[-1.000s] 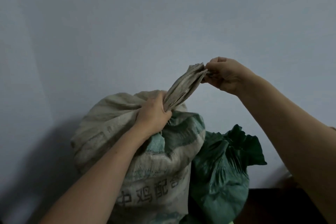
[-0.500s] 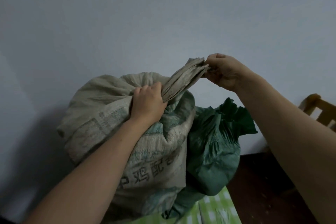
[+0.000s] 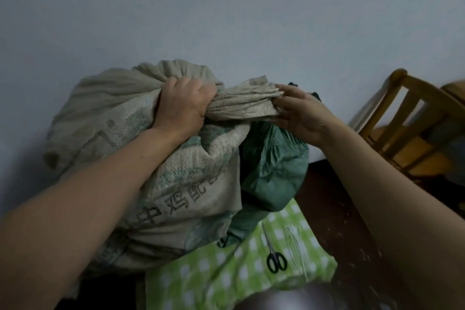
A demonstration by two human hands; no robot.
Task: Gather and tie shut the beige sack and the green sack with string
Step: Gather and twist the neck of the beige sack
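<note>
A full beige sack (image 3: 105,118) with dark printed characters leans against the wall. Its mouth is bunched into a neck (image 3: 241,103) that lies sideways to the right. My left hand (image 3: 183,106) grips the base of that neck. My right hand (image 3: 299,113) pinches the neck's free end between thumb and fingers. Behind and to the right sits the green sack (image 3: 274,171), its crumpled top partly hidden by my right hand. A bundle of pale string (image 3: 297,249) lies on the green checked cloth (image 3: 226,277) below.
Black-handled scissors (image 3: 275,257) lie on the checked cloth beside the string. A wooden chair (image 3: 407,118) stands at the right by the wall. Dark floor (image 3: 334,209) shows between chair and sacks. A grey rounded object (image 3: 297,297) fills the bottom edge.
The gathered neck has swung down from pointing up-right to lying sideways. My right hand's grip has loosened to a pinch. The view has tilted down, revealing cloth, scissors and string.
</note>
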